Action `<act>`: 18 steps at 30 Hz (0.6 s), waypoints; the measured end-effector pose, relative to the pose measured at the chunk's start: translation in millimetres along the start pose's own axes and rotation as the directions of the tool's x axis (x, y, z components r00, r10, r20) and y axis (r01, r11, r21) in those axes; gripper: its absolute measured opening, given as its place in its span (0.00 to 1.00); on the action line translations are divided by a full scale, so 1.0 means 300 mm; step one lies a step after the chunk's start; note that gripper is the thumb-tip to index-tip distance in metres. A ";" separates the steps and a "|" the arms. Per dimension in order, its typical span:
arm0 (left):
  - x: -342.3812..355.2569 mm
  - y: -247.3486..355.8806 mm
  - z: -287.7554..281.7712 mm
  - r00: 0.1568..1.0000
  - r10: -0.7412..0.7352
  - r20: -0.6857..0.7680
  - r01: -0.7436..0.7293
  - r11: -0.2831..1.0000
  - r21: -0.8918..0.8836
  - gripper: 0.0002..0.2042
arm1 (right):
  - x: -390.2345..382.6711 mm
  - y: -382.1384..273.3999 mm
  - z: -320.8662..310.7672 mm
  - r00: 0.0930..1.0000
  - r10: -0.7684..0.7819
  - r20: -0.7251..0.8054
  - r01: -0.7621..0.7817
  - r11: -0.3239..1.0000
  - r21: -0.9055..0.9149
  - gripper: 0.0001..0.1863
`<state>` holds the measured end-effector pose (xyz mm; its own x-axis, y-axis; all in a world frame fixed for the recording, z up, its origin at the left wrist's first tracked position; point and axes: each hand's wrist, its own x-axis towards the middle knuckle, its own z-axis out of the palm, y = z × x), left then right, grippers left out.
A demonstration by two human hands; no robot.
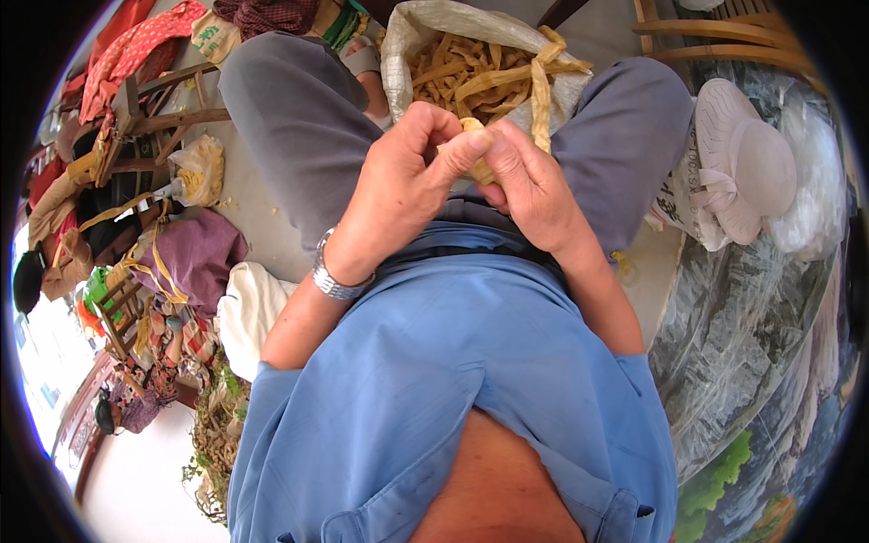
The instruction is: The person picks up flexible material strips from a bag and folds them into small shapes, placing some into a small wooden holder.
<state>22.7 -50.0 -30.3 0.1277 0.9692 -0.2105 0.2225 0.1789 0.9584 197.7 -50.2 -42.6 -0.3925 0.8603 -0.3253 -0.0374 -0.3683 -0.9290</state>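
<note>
My left hand (398,176), with a metal-band watch (333,271) on its wrist, and my right hand (536,185) meet above my lap. Thumbs and fingers of both are closed on a pale yellow, dried-looking strip (482,170), mostly covered by the fingers. Just beyond them, between my knees, stands an open white woven sack (396,68) full of similar yellow strips (462,74). One long strip (541,104) hangs over the sack's near right side, close behind my right hand. I cannot tell what kind of food or plant the strips are.
A pale brimmed hat (765,167) lies to the right, beside clear plastic sheeting (733,335). Wooden chair parts (724,36) are at the far right. On the left are a small bag of yellow pieces (199,172), a wooden chair (176,120) and several people.
</note>
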 end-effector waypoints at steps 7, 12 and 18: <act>-0.037 0.051 -0.007 1.000 0.009 0.014 -0.012 0.969 0.247 0.19 | 0.005 0.004 -0.036 0.999 0.039 -0.015 -0.037 0.996 0.085 0.26; -0.049 0.039 -0.077 0.993 -0.117 -0.030 0.119 0.987 0.112 0.19 | 0.008 0.012 -0.174 0.993 0.046 0.104 -0.065 0.981 0.185 0.32; -0.020 0.043 -0.154 0.984 -0.173 0.028 0.167 0.973 0.159 0.15 | 0.014 -0.025 -0.122 0.992 0.009 0.123 -0.002 0.999 -0.050 0.15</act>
<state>-19.8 -45.6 -7.7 0.1138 0.9184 -0.3789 0.3920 0.3089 0.8666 229.9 -31.0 -43.3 -0.5029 0.8072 -0.3091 0.0098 -0.3522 -0.9359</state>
